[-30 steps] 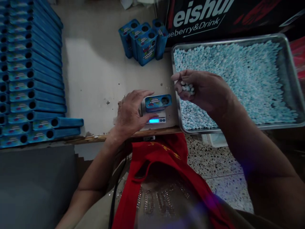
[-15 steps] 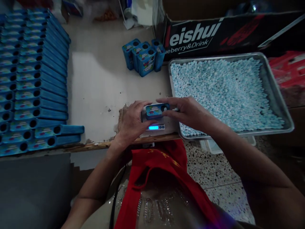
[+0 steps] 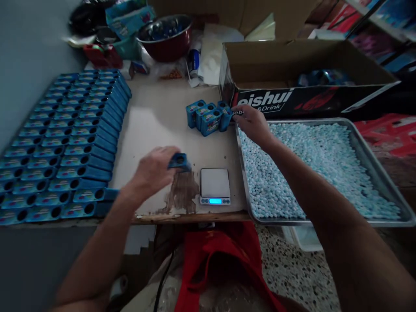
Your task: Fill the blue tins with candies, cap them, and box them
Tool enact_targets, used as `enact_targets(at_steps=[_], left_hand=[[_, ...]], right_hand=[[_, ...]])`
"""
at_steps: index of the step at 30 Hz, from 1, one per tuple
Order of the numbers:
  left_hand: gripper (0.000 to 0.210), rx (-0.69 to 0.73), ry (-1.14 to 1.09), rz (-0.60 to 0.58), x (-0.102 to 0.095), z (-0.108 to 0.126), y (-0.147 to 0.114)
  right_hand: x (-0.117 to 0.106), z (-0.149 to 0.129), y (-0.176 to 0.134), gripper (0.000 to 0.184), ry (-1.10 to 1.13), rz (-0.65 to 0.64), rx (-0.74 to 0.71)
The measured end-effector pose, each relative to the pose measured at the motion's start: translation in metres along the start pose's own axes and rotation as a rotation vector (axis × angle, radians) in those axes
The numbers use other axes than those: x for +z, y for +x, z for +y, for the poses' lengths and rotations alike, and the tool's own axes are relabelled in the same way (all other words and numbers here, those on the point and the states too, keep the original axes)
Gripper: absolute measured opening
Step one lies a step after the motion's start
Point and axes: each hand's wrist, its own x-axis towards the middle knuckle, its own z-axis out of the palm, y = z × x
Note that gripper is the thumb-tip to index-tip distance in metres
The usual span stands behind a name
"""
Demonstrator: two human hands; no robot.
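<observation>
My left hand grips a small blue candy box with a round dark hole in its top, above the table left of the scale. A digital kitchen scale with a lit blue display carries nothing on its plate. My right hand reaches over the corner of the candy tray, fingers apart, at the right side of a blue candy box. Whether the fingertips touch that box I cannot tell. It stands upright beside several similar boxes. Small pale-blue candies fill the metal tray.
Rows of upright blue boxes cover the table's left side. A black cardboard box stands behind the tray. At the back are a red bowl and a bag of orange bits. The table's wooden front edge is worn.
The left hand has lifted the candy box off the scale and carried it left. The right hand has left that box and moved up to the standing boxes. The view has tilted upward.
</observation>
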Motion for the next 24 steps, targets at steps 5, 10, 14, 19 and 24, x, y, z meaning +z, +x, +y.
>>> enact_targets(at_steps=[5, 10, 14, 19, 24], left_hand=[[0.067, -0.104, 0.086, 0.011, -0.056, -0.110, -0.043], [0.070, -0.207, -0.015, -0.162, -0.082, -0.136, -0.078], [0.053, -0.254, -0.102, -0.218, -0.092, -0.122, -0.090], [0.055, -0.284, -0.168, -0.208, -0.101, -0.116, -0.094], [0.074, -0.243, -0.151, -0.221, -0.089, -0.120, -0.100]], right_hand=[[0.039, -0.021, 0.029, 0.027, -0.630, -0.142, -0.101], [0.049, 0.007, 0.039, 0.033, -0.522, -0.115, -0.114], [0.036, 0.019, 0.011, 0.046, -0.294, -0.093, -0.353], [0.006, -0.012, -0.085, 0.020, -0.545, -0.055, -0.403], [0.011, -0.039, -0.164, 0.012, -0.821, -0.173, -0.134]])
